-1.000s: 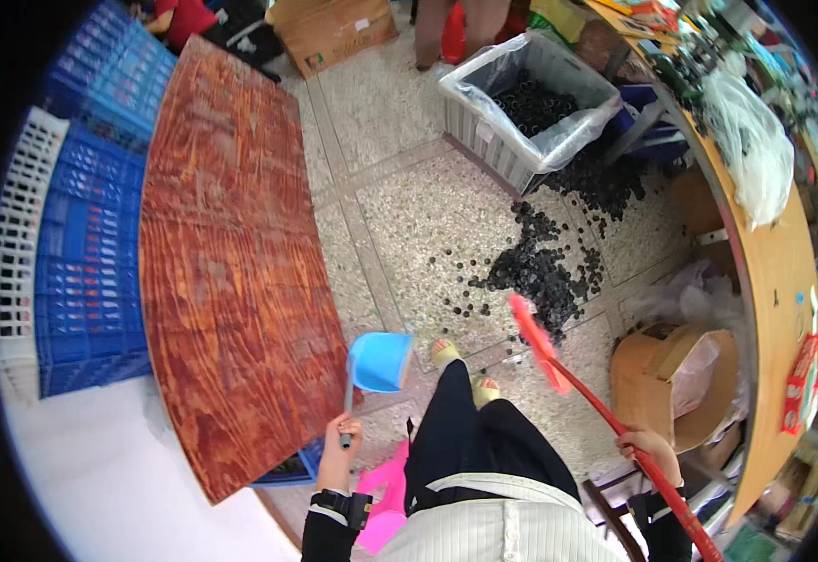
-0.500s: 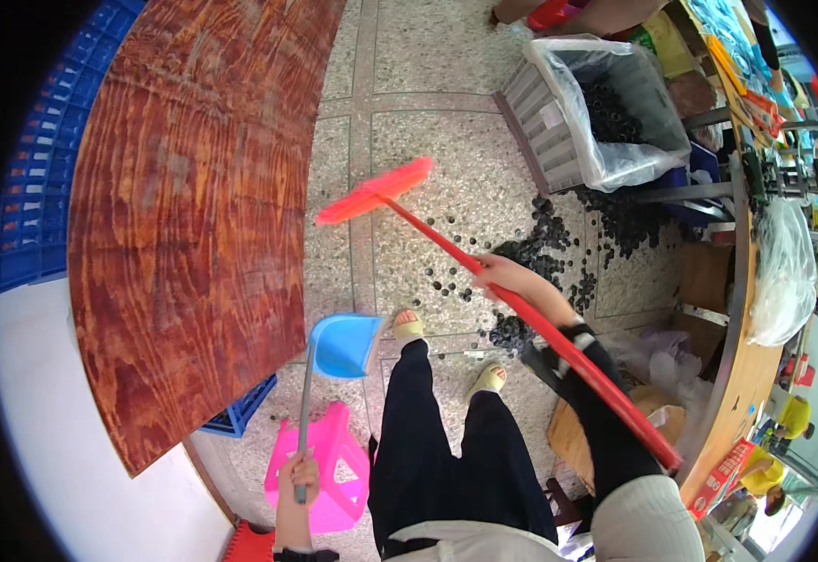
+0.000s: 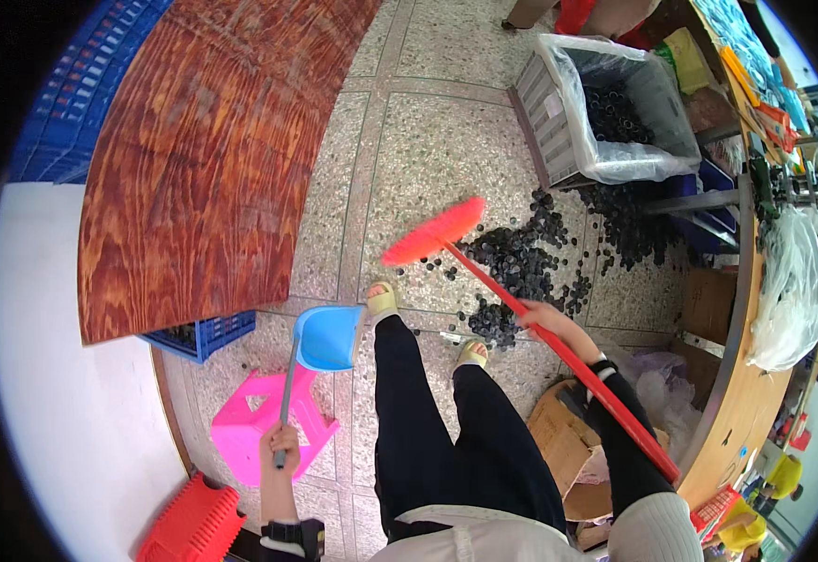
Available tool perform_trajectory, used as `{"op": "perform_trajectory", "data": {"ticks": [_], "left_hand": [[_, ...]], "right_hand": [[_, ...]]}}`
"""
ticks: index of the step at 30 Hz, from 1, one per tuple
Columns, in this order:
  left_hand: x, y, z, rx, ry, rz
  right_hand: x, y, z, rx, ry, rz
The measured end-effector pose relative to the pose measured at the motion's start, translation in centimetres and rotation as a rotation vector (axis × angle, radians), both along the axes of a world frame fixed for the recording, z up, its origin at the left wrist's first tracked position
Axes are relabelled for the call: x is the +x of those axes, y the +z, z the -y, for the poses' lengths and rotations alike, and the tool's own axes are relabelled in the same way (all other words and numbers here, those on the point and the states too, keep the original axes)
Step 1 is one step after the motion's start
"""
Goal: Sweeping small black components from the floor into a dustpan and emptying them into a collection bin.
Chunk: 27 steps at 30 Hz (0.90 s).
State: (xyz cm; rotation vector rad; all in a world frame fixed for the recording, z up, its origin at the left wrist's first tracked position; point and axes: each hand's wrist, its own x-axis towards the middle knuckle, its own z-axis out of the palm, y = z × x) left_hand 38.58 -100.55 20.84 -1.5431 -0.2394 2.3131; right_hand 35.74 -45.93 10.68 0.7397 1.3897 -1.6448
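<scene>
2 long-handled tools are held over the speckled floor: the left hand is closed around the thin grey handle of a blue dustpan, whose scoop is set just beside the left foot, and the right hand is wrapped around the red shaft of a red broom, its bristles raised just beside the heap of small black caps. Both tools are judged light and stiff, best gripped mid-shaft as shown. The caps are judged hard, light and easily scattered, with more seen in the bag-lined grey crate.
</scene>
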Motion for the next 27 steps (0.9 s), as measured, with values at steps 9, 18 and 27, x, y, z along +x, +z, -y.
{"op": "perform_trajectory", "data": {"ticks": [9, 18, 27], "left_hand": [[10.6, -1.1, -4.7, -0.034, 0.189, -0.062], [24.4, 0.1, -4.0, 0.118, 0.478, 0.043], [38.1, 1.1, -6.5, 0.092, 0.784, 0.081]], "right_hand": [[22.2, 0.1, -4.5, -0.049, -0.142, 0.142], [13.4, 6.2, 0.5, -0.046, 0.28, 0.071], [3.1, 1.0, 18.4, -0.061, 0.815, -0.066]]}}
